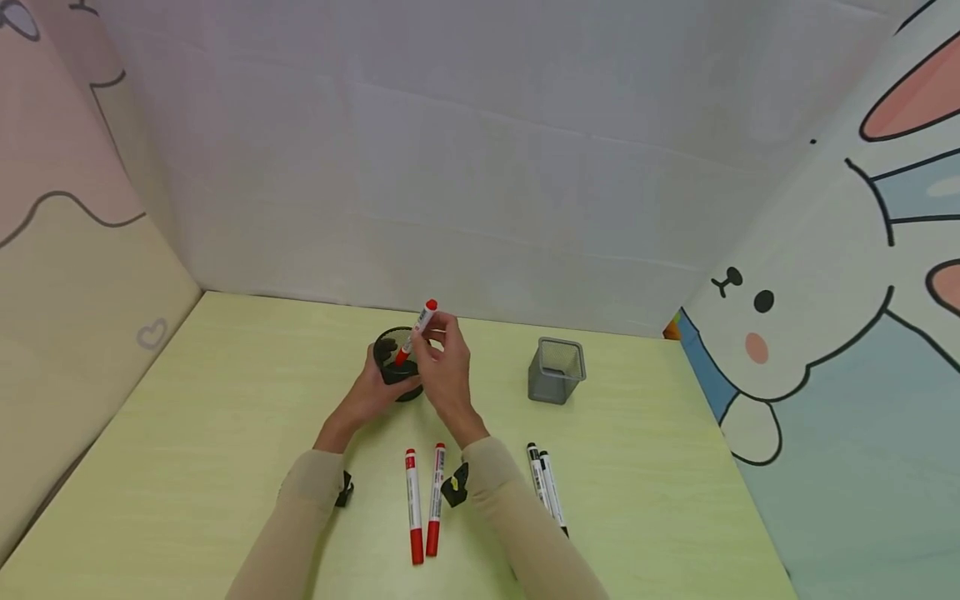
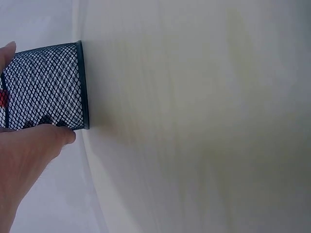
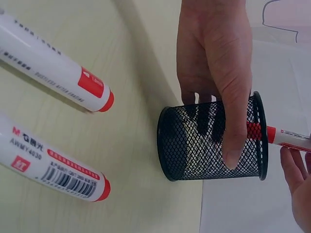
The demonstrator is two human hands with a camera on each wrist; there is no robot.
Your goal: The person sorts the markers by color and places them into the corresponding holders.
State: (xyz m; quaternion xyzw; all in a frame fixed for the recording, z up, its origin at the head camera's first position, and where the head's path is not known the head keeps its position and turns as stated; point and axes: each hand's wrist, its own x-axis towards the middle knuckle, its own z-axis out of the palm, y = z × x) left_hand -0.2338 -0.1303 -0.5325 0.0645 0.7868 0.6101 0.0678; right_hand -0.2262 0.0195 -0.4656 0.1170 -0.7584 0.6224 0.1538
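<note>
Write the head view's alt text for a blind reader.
A person's left grip holds a black mesh cup; the right grip pinches a red-capped marker, lower end inside. Two similar markers lie nearer; black-capped markers and a gray holder sit to the right.

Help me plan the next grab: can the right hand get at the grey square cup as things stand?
Probably not yet: the right hand pinches a red-capped marker, though only bare tabletop separates it from the grey square cup.
</note>
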